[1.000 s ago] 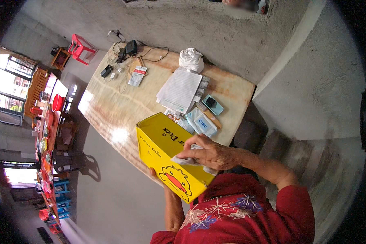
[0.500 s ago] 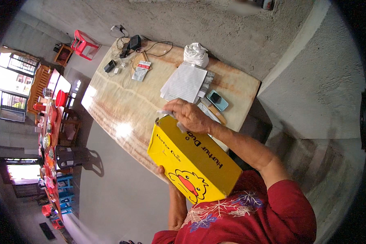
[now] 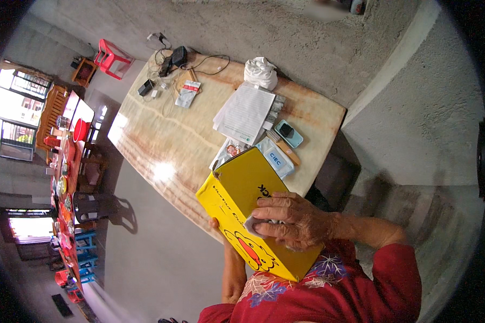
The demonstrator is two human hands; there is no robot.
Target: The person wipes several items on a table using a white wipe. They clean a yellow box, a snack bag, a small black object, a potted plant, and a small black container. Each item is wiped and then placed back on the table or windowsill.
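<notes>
Right fingers (image 3: pixel 277 215) slid nearer, pinching crumpled wad (image 3: pixel 255 226) on yellow cardboard box (image 3: pixel 242 175); left fingers (image 3: pixel 214 222), hold unclear.

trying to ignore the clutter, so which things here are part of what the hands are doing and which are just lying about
In use:
yellow box, left hand at its side
crumpled white cloth, under the right hand against the box

Lying about on the table:
papers
light-blue phone
blue-and-white pack
white bundle

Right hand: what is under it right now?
A pale cloth shows at the edge of the right hand, against the yellow box. The hand hides the rest of the cloth and the box surface beneath.
</notes>
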